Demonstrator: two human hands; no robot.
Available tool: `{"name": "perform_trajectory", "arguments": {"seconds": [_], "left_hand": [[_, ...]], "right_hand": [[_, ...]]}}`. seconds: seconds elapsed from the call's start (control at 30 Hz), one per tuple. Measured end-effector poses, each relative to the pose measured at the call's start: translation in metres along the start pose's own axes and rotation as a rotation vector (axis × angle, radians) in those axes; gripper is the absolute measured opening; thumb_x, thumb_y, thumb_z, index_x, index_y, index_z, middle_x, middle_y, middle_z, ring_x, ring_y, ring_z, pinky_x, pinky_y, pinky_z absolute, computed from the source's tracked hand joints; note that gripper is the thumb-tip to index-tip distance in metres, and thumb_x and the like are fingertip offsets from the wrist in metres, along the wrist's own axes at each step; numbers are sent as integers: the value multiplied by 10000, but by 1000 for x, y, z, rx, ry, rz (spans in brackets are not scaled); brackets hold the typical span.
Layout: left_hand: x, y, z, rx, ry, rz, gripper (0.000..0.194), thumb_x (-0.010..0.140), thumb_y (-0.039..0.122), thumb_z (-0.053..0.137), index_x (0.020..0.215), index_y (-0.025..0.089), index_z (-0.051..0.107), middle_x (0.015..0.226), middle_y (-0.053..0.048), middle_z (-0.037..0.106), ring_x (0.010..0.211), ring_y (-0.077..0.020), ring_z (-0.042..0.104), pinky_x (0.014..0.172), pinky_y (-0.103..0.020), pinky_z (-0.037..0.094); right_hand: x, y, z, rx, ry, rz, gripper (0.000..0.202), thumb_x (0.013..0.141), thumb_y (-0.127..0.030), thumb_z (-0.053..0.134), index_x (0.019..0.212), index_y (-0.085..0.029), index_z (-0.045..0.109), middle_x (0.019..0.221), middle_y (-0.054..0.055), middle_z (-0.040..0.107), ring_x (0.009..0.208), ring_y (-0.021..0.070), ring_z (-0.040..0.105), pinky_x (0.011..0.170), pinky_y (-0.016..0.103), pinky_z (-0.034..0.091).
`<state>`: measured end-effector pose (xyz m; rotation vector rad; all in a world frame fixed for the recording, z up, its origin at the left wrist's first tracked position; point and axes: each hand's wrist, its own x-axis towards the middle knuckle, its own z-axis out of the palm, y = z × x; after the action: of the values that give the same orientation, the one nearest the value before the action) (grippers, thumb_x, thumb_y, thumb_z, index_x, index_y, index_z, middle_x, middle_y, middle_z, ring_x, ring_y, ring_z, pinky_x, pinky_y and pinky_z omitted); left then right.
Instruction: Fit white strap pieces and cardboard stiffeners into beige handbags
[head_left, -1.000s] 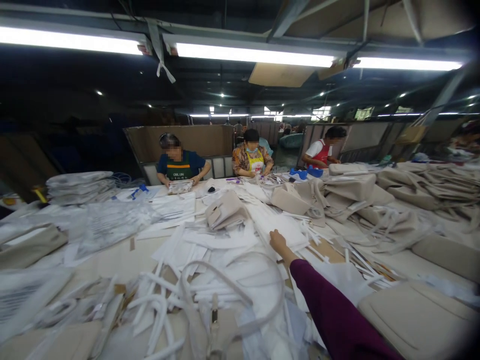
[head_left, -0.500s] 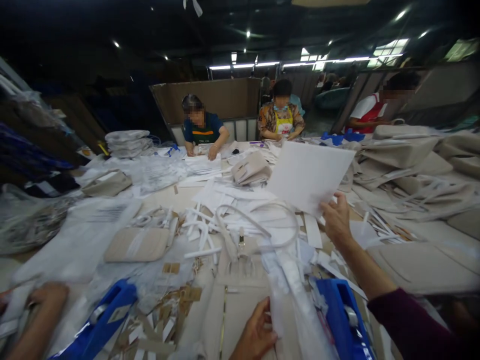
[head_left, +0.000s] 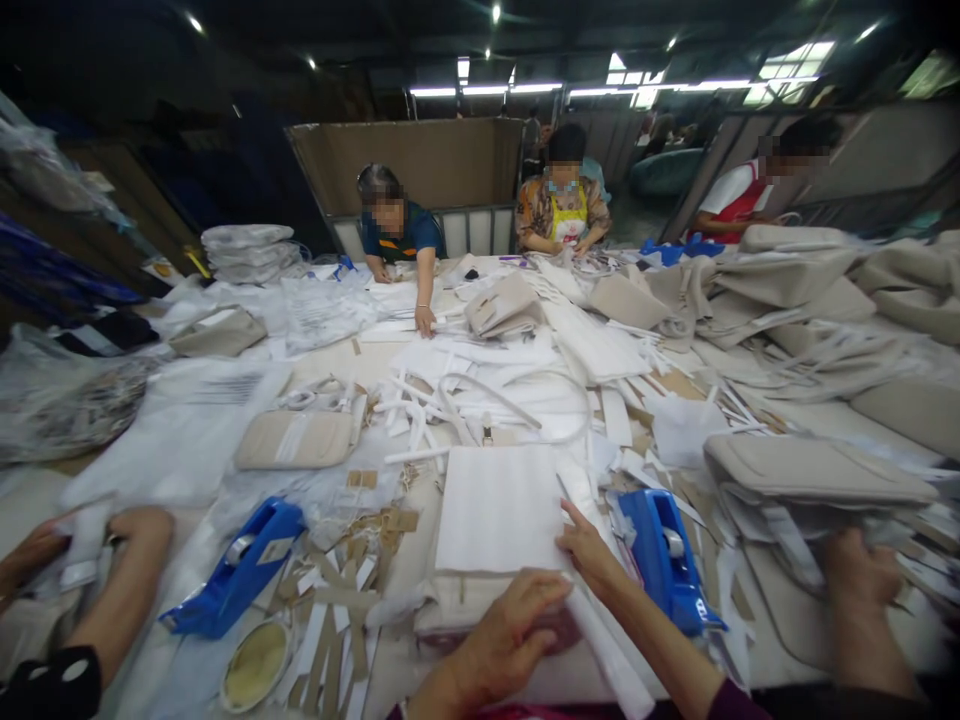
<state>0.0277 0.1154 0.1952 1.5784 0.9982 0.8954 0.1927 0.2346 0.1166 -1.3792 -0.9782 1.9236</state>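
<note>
A white foam sheet (head_left: 496,510) lies flat over the upper part of a beige handbag (head_left: 442,610) in front of me. My right hand (head_left: 589,545) is at the sheet's right edge, index finger stretched along it and the other fingers partly curled. On the bag's near side rests my left hand (head_left: 506,625), fingers extended and thumb apart, just below the sheet. The bag's strap (head_left: 525,410) loops out beyond the sheet. Beside my right forearm, a strip of white wrapping (head_left: 611,650) runs down from the bag.
Blue tape dispensers stand left (head_left: 240,565) and right (head_left: 667,560). Paper strips and tags (head_left: 337,610) litter the left, near a tape roll (head_left: 256,665). Co-workers' hands handle bags at left (head_left: 135,530) and right (head_left: 859,580). More foam sheets (head_left: 592,335) and people are across the table.
My right hand has brought the raised white sheet down onto the bag. My left hand has moved slightly up. Across the table, a co-worker's arm now reaches forward.
</note>
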Motion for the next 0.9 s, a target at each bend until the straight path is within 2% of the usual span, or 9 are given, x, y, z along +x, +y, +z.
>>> {"name": "perform_trajectory", "arguments": {"seconds": [0.07, 0.17, 0.23, 0.3, 0.4, 0.57, 0.7, 0.8, 0.9], "left_hand": [[-9, -4, -19, 108, 192, -39, 362, 869, 178, 439, 1212, 229, 545, 1192, -92, 553, 1132, -213, 488, 1006, -394, 384], [-21, -25, -63, 293, 579, -190, 286, 879, 237, 414, 1099, 210, 594, 1105, -90, 581, 1062, -222, 518, 931, -409, 436], [-27, -46, -91, 393, 630, -263, 298, 842, 239, 453, 1106, 202, 585, 1109, -86, 577, 1070, -233, 508, 900, -416, 455], [-26, -65, -112, 484, 582, -262, 320, 818, 230, 472, 1119, 206, 579, 1146, -80, 571, 1117, -229, 486, 982, -436, 402], [-11, -82, -120, 586, 429, -238, 380, 814, 233, 484, 1189, 205, 543, 1280, -85, 511, 1224, -221, 413, 1078, -432, 296], [31, -92, -98, 690, 121, -321, 492, 843, 300, 483, 1321, 205, 424, 1411, -108, 402, 1314, -246, 314, 1084, -471, 256], [50, -98, -79, 727, -95, -373, 530, 860, 400, 454, 1360, 244, 367, 1485, -112, 294, 1366, -296, 218, 1070, -579, 194], [53, -98, -74, 747, -172, -416, 529, 869, 420, 427, 1365, 250, 360, 1501, -117, 258, 1377, -327, 181, 1058, -618, 163], [53, -99, -75, 768, -170, -415, 506, 889, 412, 389, 1365, 242, 360, 1500, -124, 261, 1375, -332, 189, 1052, -625, 168]], "right_hand": [[-7, 1, 0, 5, -5, 15, 911, 511, -131, 499, 1393, -162, 273, 728, -20, 638, 582, 138, 568, 567, 233, 439], [-13, -1, 0, -4, 7, 25, 929, 497, -126, 483, 1400, -144, 267, 754, -3, 657, 611, 151, 592, 595, 249, 453], [-15, -3, 1, -46, 9, 23, 938, 480, -128, 472, 1397, -122, 273, 729, -4, 654, 599, 152, 591, 578, 245, 442], [-15, -4, 3, -108, 14, 30, 939, 458, -138, 456, 1383, -103, 298, 689, -11, 645, 580, 157, 584, 545, 240, 421], [-14, -5, 4, -206, 12, 55, 921, 438, -150, 427, 1354, -101, 354, 615, -31, 609, 547, 156, 559, 496, 223, 372], [-9, -3, 1, -370, 71, 15, 926, 464, -134, 419, 1387, -176, 353, 440, -110, 418, 427, 98, 383, 462, 186, 275], [-2, 2, 1, -403, 58, 45, 810, 437, -124, 408, 1233, -143, 555, 494, -73, 450, 457, 95, 394, 463, 192, 294], [5, 8, 4, -381, 77, 134, 743, 426, -128, 407, 1139, -117, 616, 610, -22, 551, 494, 107, 464, 459, 202, 324], [9, 13, 6, -348, 89, 202, 750, 427, -116, 413, 1155, -108, 595, 675, -3, 593, 523, 120, 515, 465, 208, 353]]}}
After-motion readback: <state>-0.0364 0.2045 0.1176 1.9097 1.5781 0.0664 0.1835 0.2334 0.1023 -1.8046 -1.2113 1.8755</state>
